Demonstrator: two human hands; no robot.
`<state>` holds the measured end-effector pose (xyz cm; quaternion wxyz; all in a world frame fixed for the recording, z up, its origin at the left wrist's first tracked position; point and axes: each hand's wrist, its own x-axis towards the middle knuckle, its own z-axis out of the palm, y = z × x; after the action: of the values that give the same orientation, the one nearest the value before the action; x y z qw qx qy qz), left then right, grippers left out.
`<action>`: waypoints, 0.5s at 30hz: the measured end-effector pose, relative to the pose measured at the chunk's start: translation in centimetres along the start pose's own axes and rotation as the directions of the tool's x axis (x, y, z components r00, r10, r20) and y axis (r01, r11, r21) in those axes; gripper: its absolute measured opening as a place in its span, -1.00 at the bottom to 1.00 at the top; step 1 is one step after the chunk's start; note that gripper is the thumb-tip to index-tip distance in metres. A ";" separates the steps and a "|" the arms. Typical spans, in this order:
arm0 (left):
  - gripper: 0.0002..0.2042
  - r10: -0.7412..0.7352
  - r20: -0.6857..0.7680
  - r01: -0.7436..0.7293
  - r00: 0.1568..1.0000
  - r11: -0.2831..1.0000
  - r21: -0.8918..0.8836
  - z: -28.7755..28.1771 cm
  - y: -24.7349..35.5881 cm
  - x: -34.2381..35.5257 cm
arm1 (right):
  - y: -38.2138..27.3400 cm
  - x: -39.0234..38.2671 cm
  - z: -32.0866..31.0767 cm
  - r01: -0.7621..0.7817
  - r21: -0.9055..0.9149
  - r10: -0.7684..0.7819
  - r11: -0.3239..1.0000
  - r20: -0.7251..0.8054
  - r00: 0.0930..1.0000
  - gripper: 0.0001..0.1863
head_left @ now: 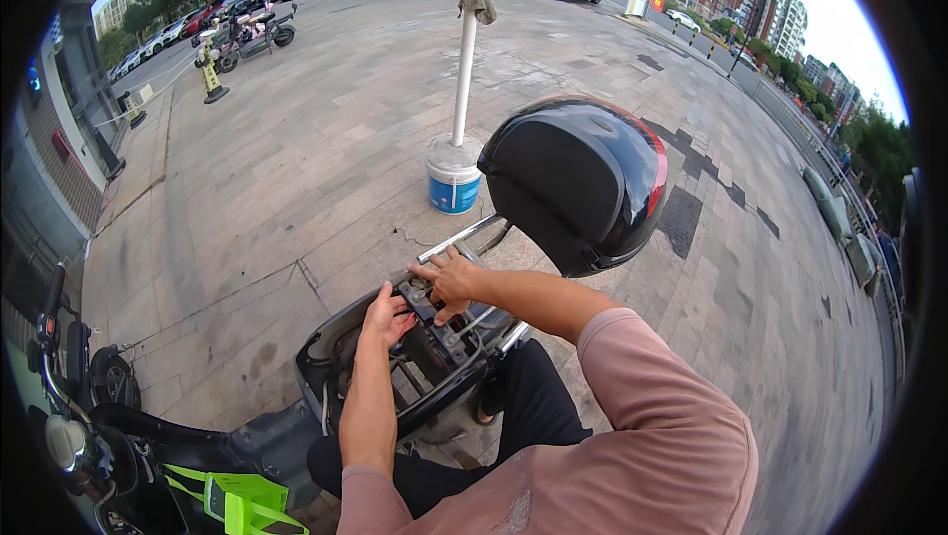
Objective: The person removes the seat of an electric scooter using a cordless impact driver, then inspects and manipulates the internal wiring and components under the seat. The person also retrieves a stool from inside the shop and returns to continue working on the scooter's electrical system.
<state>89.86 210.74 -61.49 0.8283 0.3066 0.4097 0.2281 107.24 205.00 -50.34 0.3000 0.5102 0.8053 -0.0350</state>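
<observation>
The body of a scooter (314, 355) lies open under my hands, showing a dark cavity with metal frame tubes. My left hand (385, 318) is at the near left of a dark block-like part (421, 306) inside, its thumb raised apart from its fingers. A small red spot shows by those fingertips, too small to name. From the right, my right hand (452, 283) reaches over the same part with fingers spread, touching the metal about it. Behind my right hand a silver rack bar (459, 239) runs toward a black top box (573, 174) with a red strip.
Beyond the scooter stands a white and blue bucket (454, 179) holding an upright white pole (464, 81) topped with a cloth. A bright green bag (242, 500) hangs near the handlebar (57, 337). Parked bikes (247, 36) and cars are farther off on the paving.
</observation>
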 end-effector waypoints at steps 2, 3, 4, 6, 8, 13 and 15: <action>-0.29 -0.002 0.017 0.002 1.000 1.000 -0.019 -0.2 -0.2 0.0 | -0.1 0.1 -0.2 -0.011 -0.012 0.012 1.000 0.018 1.000 -0.39; -0.29 -0.009 0.032 0.010 0.999 1.000 -0.029 -0.2 -0.3 0.0 | -0.2 0.1 -0.3 0.001 -0.019 0.000 1.000 0.019 1.000 -0.38; -0.29 -0.017 0.047 0.019 0.999 0.999 -0.039 -0.3 -0.4 0.0 | -0.2 0.2 -0.4 -0.007 -0.019 0.008 1.000 0.029 1.000 -0.37; -0.29 0.000 0.058 0.002 0.998 1.000 -0.031 -0.4 -0.6 0.1 | -0.3 0.2 -0.4 -0.010 -0.033 0.012 0.999 0.044 0.999 -0.36; -0.30 0.007 0.045 -0.007 0.999 1.000 -0.002 -0.4 -0.8 0.1 | -0.3 0.2 -0.4 -0.001 -0.033 0.002 0.999 0.034 0.999 -0.36; -0.32 0.010 0.036 -0.010 0.999 1.000 -0.006 -0.1 -1.0 0.1 | -0.2 0.0 -0.1 0.008 -0.016 -0.007 1.000 0.006 1.000 -0.36; -0.32 -0.001 0.039 0.001 0.999 1.000 -0.011 -0.1 -0.9 0.1 | -0.2 0.0 -0.1 0.006 -0.007 -0.006 1.000 -0.006 1.000 -0.36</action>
<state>89.91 210.18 -62.18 0.8379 0.3062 0.3923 0.2239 107.07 204.91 -50.28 0.2994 0.5067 0.8078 -0.0316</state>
